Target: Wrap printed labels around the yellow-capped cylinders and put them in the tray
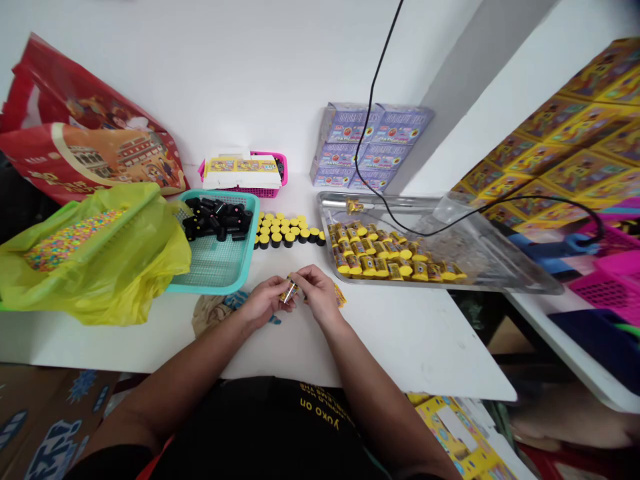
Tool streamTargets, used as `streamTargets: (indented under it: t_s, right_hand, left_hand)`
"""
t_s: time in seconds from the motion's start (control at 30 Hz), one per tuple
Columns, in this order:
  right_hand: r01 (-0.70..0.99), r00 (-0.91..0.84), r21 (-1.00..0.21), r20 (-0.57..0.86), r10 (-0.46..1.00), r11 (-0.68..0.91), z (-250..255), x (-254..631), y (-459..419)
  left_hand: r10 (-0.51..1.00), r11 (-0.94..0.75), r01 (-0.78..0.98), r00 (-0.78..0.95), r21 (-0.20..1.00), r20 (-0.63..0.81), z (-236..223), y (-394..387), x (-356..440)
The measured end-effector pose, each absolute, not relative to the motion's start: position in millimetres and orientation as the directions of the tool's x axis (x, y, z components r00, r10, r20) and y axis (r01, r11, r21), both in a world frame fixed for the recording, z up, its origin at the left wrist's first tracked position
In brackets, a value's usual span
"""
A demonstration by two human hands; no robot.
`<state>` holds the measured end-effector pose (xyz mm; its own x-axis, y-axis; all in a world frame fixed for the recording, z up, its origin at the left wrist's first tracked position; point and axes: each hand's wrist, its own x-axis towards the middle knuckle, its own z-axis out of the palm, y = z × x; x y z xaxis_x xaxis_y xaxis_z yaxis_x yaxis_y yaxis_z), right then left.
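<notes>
In front of my chest, over the white table, both hands meet on a small container with a shiny printed wrapper [289, 291]. My left hand [265, 303] holds it from the left with fingers curled around it. My right hand [319, 293] pinches its right upper side between thumb and fingers. Partly behind my right hand lie printed yellow wrappers [341, 295]. Beside my left forearm rests a crumpled beige cloth [207, 313] with a blue patterned piece. Beyond my hands stand rows of small black containers with yellow caps [277, 239].
A metal tray [493, 283] on the right holds many wrapped yellow-ended containers. On the left are a teal basket [210, 267] of black pieces and a yellow bag [165, 250] of colourful beads. A black cable [373, 93] hangs across the tray; purple boxes [370, 143] stand behind.
</notes>
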<state>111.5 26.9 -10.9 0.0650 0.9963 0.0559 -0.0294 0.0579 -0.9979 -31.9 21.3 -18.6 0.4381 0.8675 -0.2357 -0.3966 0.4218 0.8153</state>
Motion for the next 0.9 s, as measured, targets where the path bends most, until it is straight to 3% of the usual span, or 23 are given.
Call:
streamTargets:
  t_s: [0.33, 0.5, 0.77, 0.9]
  right_hand:
    - [-0.075, 0.112, -0.982, 0.165, 0.98, 0.174, -6, 111, 25]
    - [0.137, -0.059, -0.942, 0.302, 0.952, 0.307, -8, 110, 23]
    - [0.167, -0.041, -0.882, 0.44, 0.897, 0.44, -13, 114, 23]
    - [0.279, -0.017, -0.771, 0.592, 0.805, 0.573, -5, 114, 17]
  left_hand:
    - [0.857, 0.433, -0.479, 0.482, 0.763, -0.184, -13, 21, -32]
    - [0.891, 0.42, -0.561, 0.406, 0.714, -0.205, -12, 25, -36]
    - [0.855, 0.473, -0.585, 0.486, 0.659, -0.181, -10, 23, -35]
    - [0.842, 0.51, -0.586, 0.489, 0.63, -0.228, -14, 26, -35]
